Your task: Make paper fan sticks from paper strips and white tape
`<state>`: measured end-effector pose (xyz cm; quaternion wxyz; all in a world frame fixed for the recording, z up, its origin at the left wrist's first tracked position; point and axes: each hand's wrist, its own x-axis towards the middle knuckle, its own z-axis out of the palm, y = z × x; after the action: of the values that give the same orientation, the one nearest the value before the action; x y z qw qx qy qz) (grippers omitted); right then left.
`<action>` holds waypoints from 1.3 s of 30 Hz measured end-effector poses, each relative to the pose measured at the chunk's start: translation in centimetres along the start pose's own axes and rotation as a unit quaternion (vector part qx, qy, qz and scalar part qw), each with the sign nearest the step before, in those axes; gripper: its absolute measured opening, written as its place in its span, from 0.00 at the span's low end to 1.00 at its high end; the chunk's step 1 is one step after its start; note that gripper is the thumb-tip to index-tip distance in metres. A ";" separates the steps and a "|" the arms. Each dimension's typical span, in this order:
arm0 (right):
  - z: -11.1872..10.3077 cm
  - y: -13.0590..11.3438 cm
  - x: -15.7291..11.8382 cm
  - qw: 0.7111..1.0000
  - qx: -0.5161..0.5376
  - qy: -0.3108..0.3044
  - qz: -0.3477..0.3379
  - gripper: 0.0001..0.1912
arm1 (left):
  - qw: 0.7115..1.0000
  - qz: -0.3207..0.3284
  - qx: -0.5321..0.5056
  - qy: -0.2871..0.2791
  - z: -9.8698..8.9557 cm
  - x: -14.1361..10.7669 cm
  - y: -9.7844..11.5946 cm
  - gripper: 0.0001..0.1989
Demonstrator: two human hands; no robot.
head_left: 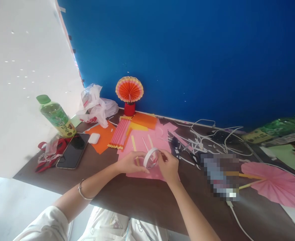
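Observation:
My left hand (131, 163) grips a roll of white tape (146, 160) from its left side, with the thumb low along the rim. On the opposite side, the fingers of my right hand (169, 167) pinch the roll's edge; whether a tape end is between them I cannot make out. Both hands are just above sheets of pink paper (160, 137). Narrow yellow and pale strips lie on that paper. Beyond my left hand is a pleated pink paper piece (119, 132) with yellow and orange edges.
A round folded orange fan (129, 89) stands by the blue wall on a red base. Left are a green-capped bottle (57, 117), a phone (73, 150) and a white earphone case (94, 138). Right are tangled white cables (207, 137), a blurred-out device (219, 177) and a pink fan (275, 182).

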<state>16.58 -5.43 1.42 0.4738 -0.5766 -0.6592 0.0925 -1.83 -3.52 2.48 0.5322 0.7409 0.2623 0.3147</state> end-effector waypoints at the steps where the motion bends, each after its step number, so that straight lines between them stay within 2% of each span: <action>1: -0.1 -0.2 0.0 1.000 0.003 -0.007 0.009 0.13 | 1.000 0.003 -0.005 -0.009 0.1 0.0 -0.1 0.21; 5: -0.3 -1.1 0.2 0.999 0.005 -0.029 0.025 0.19 | 0.999 0.010 -0.022 -0.025 0.5 -0.1 -0.4 0.19; 10: -0.4 -1.0 0.3 0.999 0.006 -0.039 0.025 0.20 | 0.999 0.051 -0.019 -0.002 0.9 -0.2 -0.3 0.13; 16: -0.1 -0.5 0.1 0.998 -0.012 -0.048 0.029 0.21 | 0.999 0.037 0.017 0.007 0.8 -0.1 0.4 0.14; 19: 0.2 -0.3 0.0 0.999 -0.037 -0.030 0.007 0.19 | 0.998 0.056 0.023 0.017 0.6 0.0 0.7 0.15; 22: 0.3 0.0 0.0 0.998 -0.056 0.015 -0.020 0.12 | 0.997 0.068 0.023 0.030 0.6 0.0 0.5 0.18; 23: 0.4 0.1 -0.1 0.998 -0.056 0.021 -0.031 0.14 | 0.997 0.063 0.023 0.031 0.6 0.0 0.4 0.19; 25: 0.3 0.2 -0.1 0.997 -0.049 0.013 -0.058 0.17 | 0.999 0.041 0.021 0.022 0.6 0.0 0.1 0.22; 30: 0.2 0.4 -0.3 0.994 -0.041 0.002 -0.104 0.09 | 1.000 0.010 0.000 -0.022 0.9 -0.4 0.0 0.21; 34: 0.3 0.6 -0.4 0.995 -0.046 0.007 -0.083 0.10 | 0.998 -0.007 -0.030 -0.046 1.0 -0.6 0.6 0.16; 39: 0.5 0.9 -0.5 0.997 -0.061 0.010 -0.048 0.12 | 0.996 -0.016 -0.063 -0.057 0.7 -0.6 0.6 0.14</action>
<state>16.74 -5.36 0.32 0.4483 -0.5732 -0.6855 0.0233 -1.69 -4.59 2.75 0.5969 0.7181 0.2229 0.2799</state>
